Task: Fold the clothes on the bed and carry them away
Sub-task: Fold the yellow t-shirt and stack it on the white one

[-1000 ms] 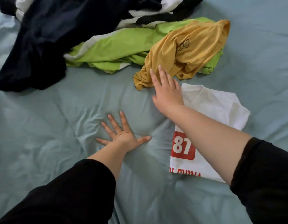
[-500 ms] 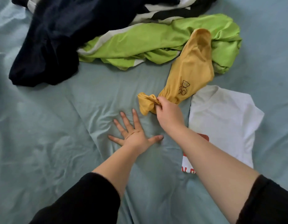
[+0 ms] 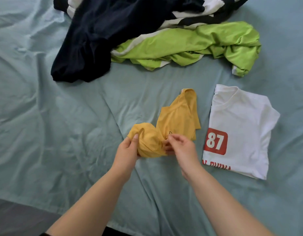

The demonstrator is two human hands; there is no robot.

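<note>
Yellow shirt [image 3: 179,120] lies at the centre of the frame on the bed [image 3: 45,116], its far part loosely flat on the sheet and its near end bunched into a wad between both hands. The left hand [image 3: 127,150] grips the wad from the left, thumb pressed on top and the other fingers curled under the cloth. The right hand [image 3: 183,147] pinches a fold at the wad's right side between thumb and curled fingertips. The step in hand looks like sorting this piece out before folding, since it is not yet spread. The next move likely calls for finding the shoulders or two matching edges, drawing the hands apart to open the cloth, and laying it flat on the sheet. A small dark print shows on it just above the right hand, too hidden to make out. Just to the right, not touching, a white shirt [image 3: 240,120] lies folded, so one piece seems done. It bears a red patch [image 3: 215,141] with "87" in white, and below that red capitals cut off by the fold and not readable in full. Across the upper frame wait a green garment [image 3: 198,45] and a dark garment [image 3: 96,40] with a black-and-white striped piece [image 3: 181,19], all unfolded.
</note>
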